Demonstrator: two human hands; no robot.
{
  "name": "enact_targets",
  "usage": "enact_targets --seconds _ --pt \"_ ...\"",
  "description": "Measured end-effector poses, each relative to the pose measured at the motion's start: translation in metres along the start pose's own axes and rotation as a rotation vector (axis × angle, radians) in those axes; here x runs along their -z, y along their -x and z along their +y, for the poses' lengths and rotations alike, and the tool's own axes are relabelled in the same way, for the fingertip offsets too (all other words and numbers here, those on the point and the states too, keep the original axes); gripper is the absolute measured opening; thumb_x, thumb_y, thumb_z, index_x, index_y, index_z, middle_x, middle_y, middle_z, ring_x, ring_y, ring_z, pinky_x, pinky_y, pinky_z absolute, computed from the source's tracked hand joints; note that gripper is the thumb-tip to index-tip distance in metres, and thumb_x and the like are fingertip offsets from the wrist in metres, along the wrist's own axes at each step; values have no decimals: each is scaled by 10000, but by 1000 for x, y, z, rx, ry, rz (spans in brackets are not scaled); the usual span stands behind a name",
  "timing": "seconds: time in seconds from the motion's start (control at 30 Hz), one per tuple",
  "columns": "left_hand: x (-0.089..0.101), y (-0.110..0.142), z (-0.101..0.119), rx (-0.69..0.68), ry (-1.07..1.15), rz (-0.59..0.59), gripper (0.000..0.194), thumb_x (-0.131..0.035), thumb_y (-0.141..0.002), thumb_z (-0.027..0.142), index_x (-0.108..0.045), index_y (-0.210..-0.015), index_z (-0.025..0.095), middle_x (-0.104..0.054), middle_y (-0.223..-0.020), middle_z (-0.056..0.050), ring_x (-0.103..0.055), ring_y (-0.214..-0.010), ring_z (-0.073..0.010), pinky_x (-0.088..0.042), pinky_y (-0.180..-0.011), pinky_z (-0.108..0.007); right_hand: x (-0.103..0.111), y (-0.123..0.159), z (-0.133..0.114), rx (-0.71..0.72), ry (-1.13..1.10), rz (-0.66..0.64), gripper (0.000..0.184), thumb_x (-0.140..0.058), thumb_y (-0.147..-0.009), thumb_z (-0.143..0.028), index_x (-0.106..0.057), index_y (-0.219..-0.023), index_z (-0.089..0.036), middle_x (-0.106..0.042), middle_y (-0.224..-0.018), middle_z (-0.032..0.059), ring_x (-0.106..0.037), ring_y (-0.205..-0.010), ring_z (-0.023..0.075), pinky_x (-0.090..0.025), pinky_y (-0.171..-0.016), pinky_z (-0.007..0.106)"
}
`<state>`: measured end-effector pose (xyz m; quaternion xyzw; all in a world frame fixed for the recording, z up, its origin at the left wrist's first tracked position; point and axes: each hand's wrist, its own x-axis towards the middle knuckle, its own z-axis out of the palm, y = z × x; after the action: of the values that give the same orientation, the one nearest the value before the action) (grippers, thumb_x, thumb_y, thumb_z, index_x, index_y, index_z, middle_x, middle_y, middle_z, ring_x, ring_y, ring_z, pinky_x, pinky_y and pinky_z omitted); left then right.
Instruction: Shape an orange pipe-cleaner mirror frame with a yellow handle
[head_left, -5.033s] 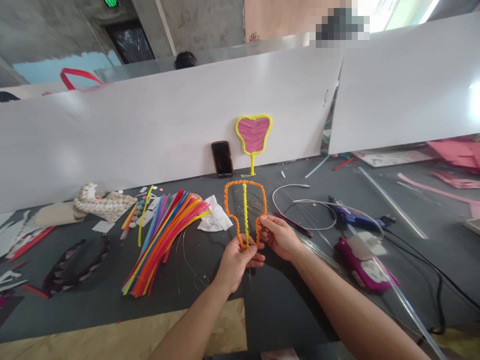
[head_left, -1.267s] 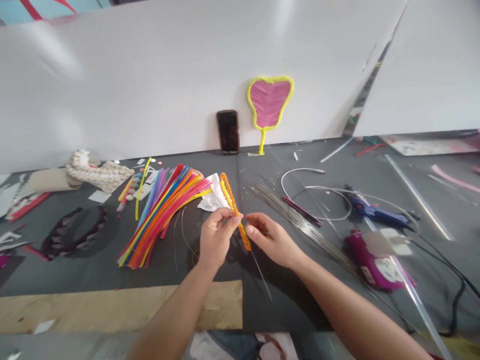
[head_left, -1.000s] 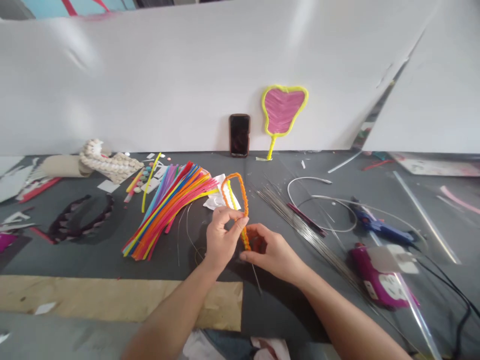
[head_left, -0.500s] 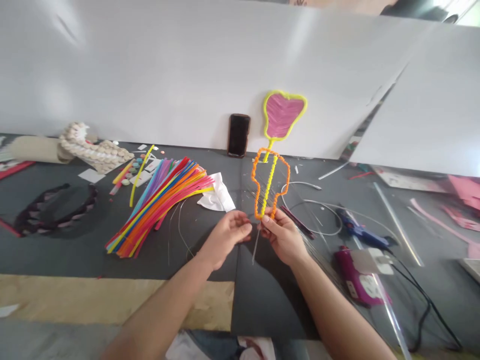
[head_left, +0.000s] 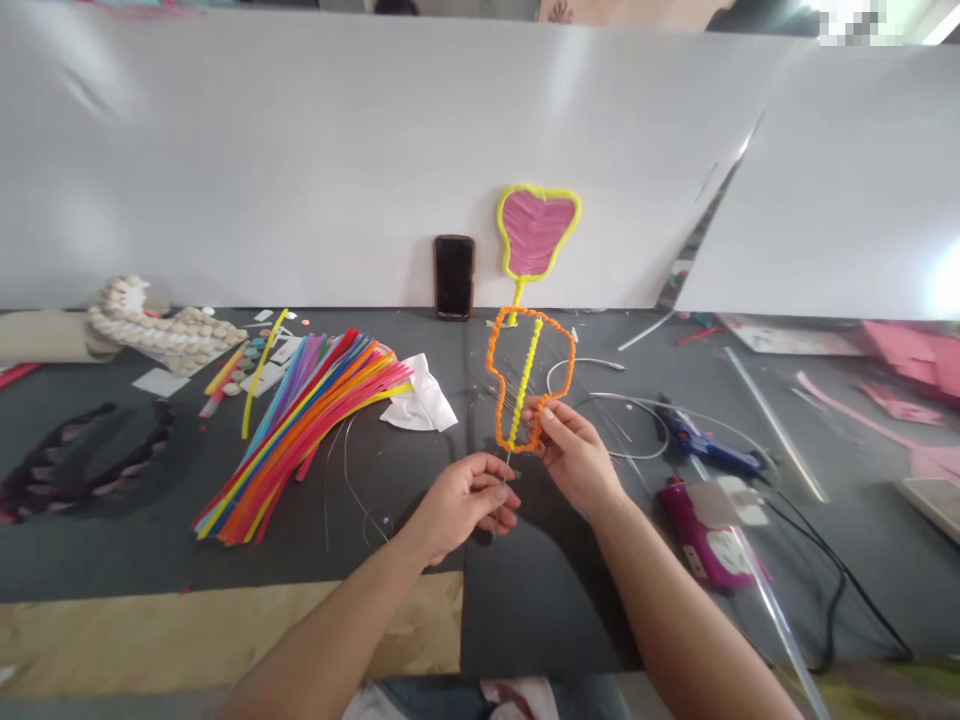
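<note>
My right hand (head_left: pixel 576 460) pinches the lower end of an orange pipe-cleaner frame (head_left: pixel 495 385) with a yellow strand down its middle, holding it upright above the grey table (head_left: pixel 540 580). Just below the frame my left hand (head_left: pixel 465 500) is closed on a thin metal wire that sticks down out of it. A fan of coloured pipe cleaners (head_left: pixel 300 430) lies to the left of my hands. A bundle of thin wires (head_left: pixel 611 425) lies on the table beside my right hand.
A pink and yellow fan (head_left: pixel 534 235) and a black phone (head_left: pixel 454 277) lean on the white partition (head_left: pixel 262 160). Two glue guns (head_left: pixel 709 545) with cables lie right. White crumpled paper (head_left: pixel 420 405), a shell-like braid (head_left: pixel 157 335) and a dark braid (head_left: pixel 75 470) lie left.
The frame has been turned from edge-on to face me and lifted up. My left hand let go of the frame's stem and dropped down onto the wire beneath it.
</note>
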<state>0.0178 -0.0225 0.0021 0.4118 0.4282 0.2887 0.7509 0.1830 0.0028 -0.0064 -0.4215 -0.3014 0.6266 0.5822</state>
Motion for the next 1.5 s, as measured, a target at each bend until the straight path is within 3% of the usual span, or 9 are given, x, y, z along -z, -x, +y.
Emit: enact_targets --seconds 0.33,0.53,0.8,0.9,0.97,1.03,1.17,1.27,1.5 --pt "-3 -2 -7 13 -20 13 317 -731 -665 359 -548 -829 158 -659 -739 -37 -638 -625 -145 -526 -586 -285 1 -3 0 72 37 37 233 -724 -682 -305 -632 -862 -190 -539 -680 -40 -457 -544 66 -388 -507 195" --pt "2 -4 -2 -41 112 -6 289 -701 -726 339 -589 -908 144 -686 -903 -93 -658 -835 -177 -523 -772 -320 0 4 -4 -82 -46 -135 249 -720 -691 -313 -622 -892 -203 -567 -766 -19 -471 -547 64 -410 -527 204" --pt "7 -2 4 13 326 36 307 -758 -660 216 -493 -806 166 -680 -849 -37 -681 -754 -170 -554 -646 -271 1 7 -3 -124 140 -315 250 -678 -735 -371 -626 -904 -194 -556 -705 -19 -463 -538 78 -393 -531 228" --pt "6 -2 4 0 282 84 354 -767 -638 194 -436 -763 177 -674 -837 -20 -686 -760 -183 -548 -610 -254 6 5 -5 56 489 -157 242 -604 -791 -408 -632 -861 -178 -561 -663 -10 -469 -546 101 -396 -538 247" --pt "6 -3 2 -14 246 113 381 -767 -633 197 -402 -741 181 -670 -840 -20 -687 -765 -189 -544 -602 -254 10 5 -8 285 719 45 194 -577 -814 -372 -622 -873 -192 -588 -723 5 -484 -576 116 -415 -568 264" --pt "6 -4 0 -18 210 128 402 -770 -622 199 -383 -728 182 -665 -835 -18 -686 -756 -192 -539 -584 -253 12 5 -12 501 862 117 173 -553 -831 -299 -607 -976 -223 -616 -876 31 -533 -659 135 -446 -627 280" --pt "5 -4 -4 -9 154 123 409 -766 -617 210 -371 -716 181 -658 -814 -13 -686 -722 -189 -525 -554 -242 11 6 -12 665 1010 -191 338 -444 -869 -158 -564 -1161 -279 -567 -1188 59 -571 -1009 185 -477 -823 312" --pt "3 -4 -4 -16 141 142 418 -761 -618 204 -353 -708 183 -658 -792 -8 -687 -714 -187 -518 -552 -232 10 5 -8 670 1084 -338 394 -376 -887 -112 -553 -1199 -276 -571 -1194 58 -576 -1039 169 -497 -835 299" --pt "-1 -4 -4 -31 181 178 426 -747 -630 181 -330 -716 191 -665 -786 -5 -691 -717 -191 -525 -575 -239 16 -1 -3 834 1145 -287 294 -403 -904 -121 -640 -1046 -222 -638 -1005 73 -623 -884 145 -528 -749 261"
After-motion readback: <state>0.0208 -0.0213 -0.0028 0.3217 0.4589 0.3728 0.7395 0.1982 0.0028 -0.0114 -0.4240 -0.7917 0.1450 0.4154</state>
